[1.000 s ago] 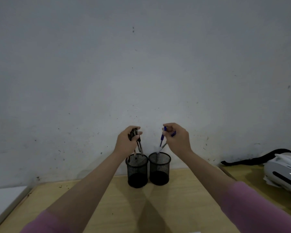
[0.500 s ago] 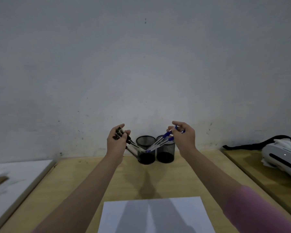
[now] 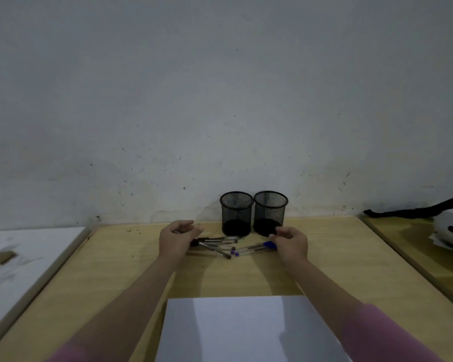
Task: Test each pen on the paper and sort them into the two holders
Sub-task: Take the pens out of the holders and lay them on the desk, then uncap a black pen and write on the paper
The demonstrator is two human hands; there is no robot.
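Two empty black mesh pen holders point(image 3: 236, 214) and point(image 3: 270, 212) stand side by side against the wall, and the pens lie on the wooden desk point(image 3: 110, 270) just in front: black-capped pens point(image 3: 215, 244) by the left hand point(image 3: 178, 239), blue-capped pens point(image 3: 256, 247) by the right hand point(image 3: 292, 242). Both hands hover over their piles with fingers loosely curled; whether either touches a pen, I cannot tell. The sensible move is to lift one pen only, uncap it, and bring it to the white paper point(image 3: 246, 327) nearer the body, keeping the untested pens apart from the holders.
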